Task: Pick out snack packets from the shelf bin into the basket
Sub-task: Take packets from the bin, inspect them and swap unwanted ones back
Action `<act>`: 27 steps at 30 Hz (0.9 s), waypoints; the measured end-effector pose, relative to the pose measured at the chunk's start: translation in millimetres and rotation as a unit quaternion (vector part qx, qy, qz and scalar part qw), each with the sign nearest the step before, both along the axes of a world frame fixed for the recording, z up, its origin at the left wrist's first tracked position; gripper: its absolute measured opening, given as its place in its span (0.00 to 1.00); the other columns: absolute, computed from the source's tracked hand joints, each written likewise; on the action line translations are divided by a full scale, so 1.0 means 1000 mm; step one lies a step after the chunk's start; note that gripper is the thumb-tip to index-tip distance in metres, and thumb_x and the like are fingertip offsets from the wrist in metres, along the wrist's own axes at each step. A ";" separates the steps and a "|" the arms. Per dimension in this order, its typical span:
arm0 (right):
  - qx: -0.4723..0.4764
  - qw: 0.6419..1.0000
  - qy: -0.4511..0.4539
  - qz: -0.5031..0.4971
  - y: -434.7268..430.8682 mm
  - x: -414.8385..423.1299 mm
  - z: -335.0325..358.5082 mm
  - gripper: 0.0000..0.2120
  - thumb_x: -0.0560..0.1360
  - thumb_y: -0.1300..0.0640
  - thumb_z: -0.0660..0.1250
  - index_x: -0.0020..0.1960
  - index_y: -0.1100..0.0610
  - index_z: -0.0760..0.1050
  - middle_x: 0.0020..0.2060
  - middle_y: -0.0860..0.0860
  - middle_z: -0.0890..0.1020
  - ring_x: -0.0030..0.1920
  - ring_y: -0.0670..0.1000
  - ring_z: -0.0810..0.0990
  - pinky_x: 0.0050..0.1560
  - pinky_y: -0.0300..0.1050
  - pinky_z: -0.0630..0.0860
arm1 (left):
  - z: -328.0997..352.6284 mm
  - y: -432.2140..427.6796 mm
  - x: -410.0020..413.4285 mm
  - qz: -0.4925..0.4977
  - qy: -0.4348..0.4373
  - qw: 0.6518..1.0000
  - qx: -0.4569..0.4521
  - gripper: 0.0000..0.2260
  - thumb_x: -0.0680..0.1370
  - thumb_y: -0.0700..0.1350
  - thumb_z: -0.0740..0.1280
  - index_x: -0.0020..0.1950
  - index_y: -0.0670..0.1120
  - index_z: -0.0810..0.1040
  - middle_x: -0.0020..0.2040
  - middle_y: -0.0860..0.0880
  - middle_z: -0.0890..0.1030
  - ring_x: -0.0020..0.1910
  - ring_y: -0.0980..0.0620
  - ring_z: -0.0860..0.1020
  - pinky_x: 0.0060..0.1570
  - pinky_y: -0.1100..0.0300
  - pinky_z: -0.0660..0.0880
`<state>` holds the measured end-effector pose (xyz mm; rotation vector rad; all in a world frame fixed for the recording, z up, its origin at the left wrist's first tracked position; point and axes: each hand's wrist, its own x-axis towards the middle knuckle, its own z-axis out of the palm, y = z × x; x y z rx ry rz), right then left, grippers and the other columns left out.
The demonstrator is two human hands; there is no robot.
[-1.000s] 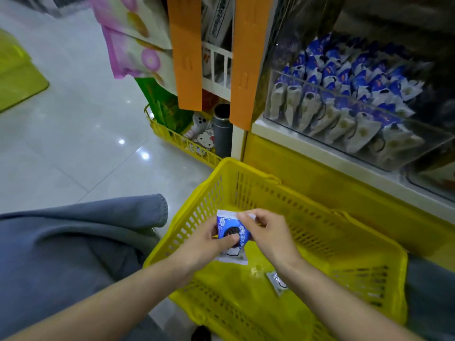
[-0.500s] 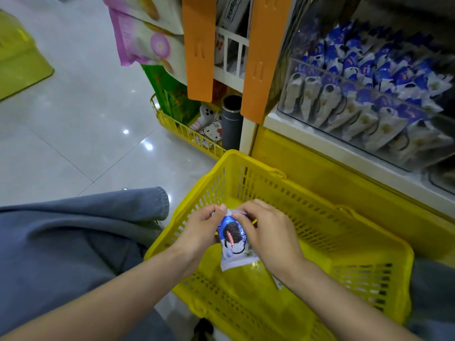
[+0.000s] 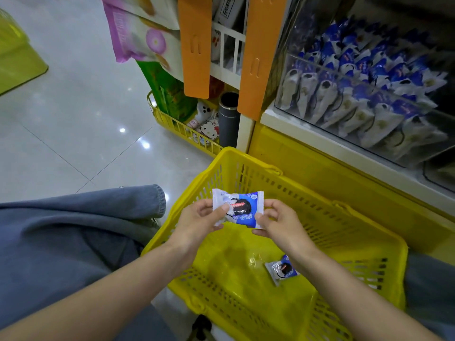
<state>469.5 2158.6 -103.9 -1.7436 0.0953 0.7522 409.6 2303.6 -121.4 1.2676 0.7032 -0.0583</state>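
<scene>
The snack packet [image 3: 237,209], white and blue with a dark round biscuit printed on it, is held level in the air above the near-left part of the yellow basket [image 3: 357,239], clear of the basket floor. The left hand [image 3: 199,219] pinches the packet's left end, with its thumb lying on the front of the wrapper and its fingers curled behind. The right hand [image 3: 278,222] pinches the right end in the same way, thumb on the front and fingers tucked under. The two hands are apart, with the packet stretched between them.

A second packet [image 3: 282,268] of the same kind lies flat on the basket floor, towards the right side, partly hidden by the right forearm. The basket stands on the tiled floor [image 3: 73,124], against the yellow base of the shelf.

The clear shelf bin [image 3: 349,77] sits on the shelf above and beyond the basket's far rim. It is filled with rows of matching blue-and-white packets [image 3: 364,94], which lean forward against its front wall.

To the left of the bin hang two orange panels [image 3: 195,45]. Below them a low yellow wire basket [image 3: 177,126] on the floor holds green bags, a cartoon-cat item and a dark tube [image 3: 229,116]. A grey-blue trouser leg [image 3: 73,230] fills the near-left corner of the view, just beside the basket's left wall.
</scene>
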 end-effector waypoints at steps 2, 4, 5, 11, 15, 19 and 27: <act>0.017 0.999 0.031 0.006 -0.002 -0.002 -0.001 0.11 0.77 0.71 0.58 0.58 0.68 0.70 0.42 0.58 0.78 0.38 0.50 0.78 0.36 0.36 0.79 | -0.001 0.000 0.002 0.001 -0.015 1.000 -0.003 0.03 0.75 0.43 0.67 0.47 0.45 0.79 0.40 0.51 0.84 0.40 0.58 0.81 0.39 0.66 0.77; 0.041 0.995 0.084 -0.025 -0.003 -0.003 0.000 0.10 0.76 0.72 0.58 0.57 0.70 0.70 0.45 0.61 0.78 0.38 0.51 0.78 0.36 0.36 0.79 | 0.000 -0.002 0.002 -0.007 -0.035 0.999 -0.017 0.03 0.76 0.42 0.66 0.48 0.44 0.78 0.40 0.51 0.84 0.40 0.58 0.81 0.40 0.66 0.78; 0.050 0.992 0.105 -0.040 -0.004 -0.004 0.001 0.10 0.76 0.72 0.59 0.57 0.70 0.70 0.46 0.63 0.78 0.38 0.52 0.78 0.36 0.37 0.79 | 0.000 -0.003 0.003 -0.012 -0.042 0.999 -0.018 0.04 0.76 0.41 0.66 0.48 0.43 0.78 0.41 0.50 0.84 0.40 0.58 0.81 0.40 0.66 0.78; -0.124 0.983 -0.082 0.111 -0.012 -0.010 -0.010 0.27 0.71 0.65 0.70 0.66 0.58 0.63 0.55 0.49 0.73 0.57 0.50 0.74 0.58 0.44 0.70 | -0.001 -0.009 0.002 -0.087 -0.057 0.991 0.081 0.06 0.76 0.34 0.65 0.41 0.43 0.78 0.36 0.48 0.82 0.34 0.58 0.79 0.38 0.66 0.76; -0.111 0.967 -0.174 0.150 -0.014 -0.017 -0.012 0.15 0.72 0.54 0.69 0.58 0.52 0.74 0.49 0.45 0.78 0.49 0.38 0.76 0.48 0.32 0.70 | -0.009 -0.022 0.000 -0.193 -0.067 0.969 0.135 0.06 0.75 0.35 0.66 0.41 0.42 0.80 0.35 0.49 0.82 0.35 0.58 0.80 0.41 0.62 0.75; -0.138 0.971 -0.183 0.074 -0.027 -0.013 -0.020 0.03 0.71 0.55 0.71 0.44 0.53 0.78 0.27 0.41 0.74 0.29 0.35 0.74 0.31 0.29 0.67 | -0.025 -0.038 0.000 -0.194 -0.058 0.966 0.158 0.05 0.76 0.41 0.66 0.43 0.42 0.80 0.40 0.41 0.84 0.42 0.45 0.82 0.45 0.50 0.76; -0.162 0.974 -0.157 -0.007 -0.054 -0.024 -0.036 0.04 0.72 0.58 0.70 0.40 0.55 0.77 0.35 0.52 0.81 0.36 0.52 0.78 0.39 0.46 0.72 | -0.044 -0.077 0.010 -0.170 -0.023 0.982 0.083 0.11 0.78 0.39 0.63 0.35 0.46 0.73 0.29 0.51 0.73 0.28 0.61 0.71 0.32 0.66 0.67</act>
